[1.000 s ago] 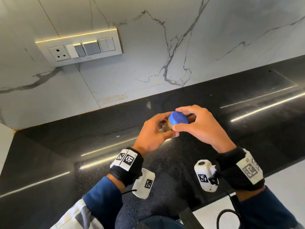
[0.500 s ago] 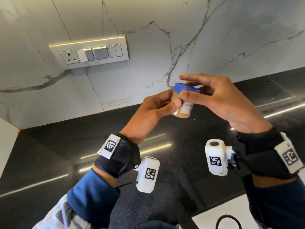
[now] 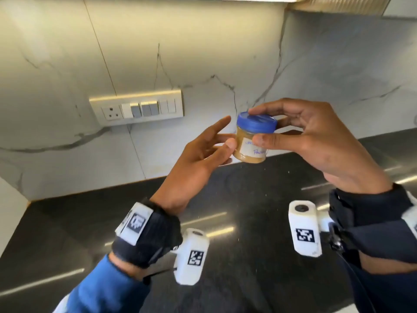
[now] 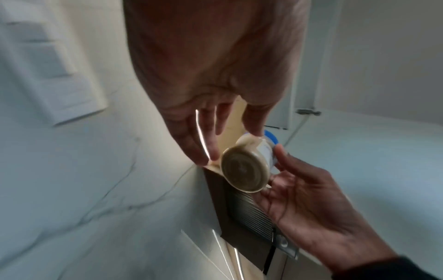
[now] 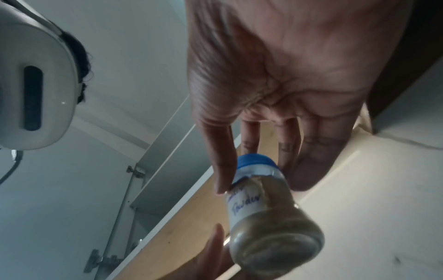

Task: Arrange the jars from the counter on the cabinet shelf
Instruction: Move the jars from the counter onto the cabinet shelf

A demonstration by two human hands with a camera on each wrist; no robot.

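1. A small clear jar [image 3: 251, 143] with a blue lid [image 3: 256, 122] sits a little right of the middle of the head view, held up in the air above the black bench [image 3: 248, 199], roughly upright with a slight tilt.
2. The right hand [image 3: 316, 143] has the jar in its grip: thumb across the white label, fingers curled over the lid rim.
3. The left hand [image 3: 198, 154] is released, fingers straight and spread; its thumb tip lies against the jar's left side.
4. Tan powder fills most of the jar; in the right wrist view the label [image 5: 244, 204] reads "Powder" in blue handwriting.
5. A switch panel [image 3: 137, 107] is on the marbled wall [image 3: 67, 53], left of the hands.
6. The underside of a cabinet [image 3: 338, 5] crosses the upper right of the frame
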